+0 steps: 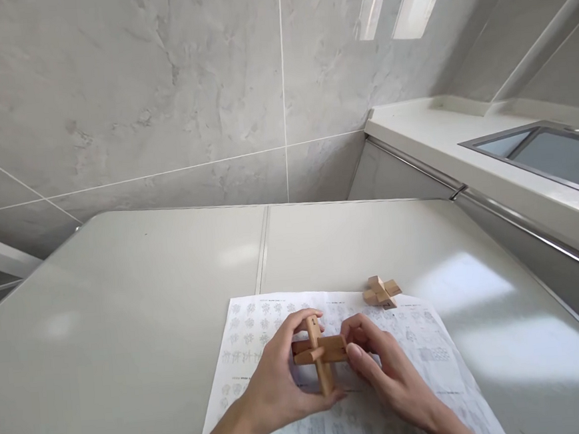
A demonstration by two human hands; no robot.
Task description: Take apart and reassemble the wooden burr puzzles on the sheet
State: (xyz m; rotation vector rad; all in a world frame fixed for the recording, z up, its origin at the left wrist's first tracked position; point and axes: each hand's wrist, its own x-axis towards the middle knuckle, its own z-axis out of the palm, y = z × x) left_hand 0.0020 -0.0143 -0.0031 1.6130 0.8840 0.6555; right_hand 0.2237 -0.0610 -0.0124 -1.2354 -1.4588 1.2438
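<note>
A wooden cross-shaped puzzle [320, 355] of interlocked sticks is held just above a printed instruction sheet [420, 347]. My left hand [277, 385] grips it from the left, thumb under the upright stick and fingers curled over the top. My right hand [386, 370] pinches the horizontal stick's right end with its fingertips. A second, smaller assembled wooden puzzle [381, 292] lies on the table at the sheet's far edge, apart from both hands.
The sheet lies on a pale grey table [126, 310] with a seam down its middle. Behind it rises a grey tiled wall [159, 87]. To the right runs a white counter [428, 132] with a sunken sink [555, 149].
</note>
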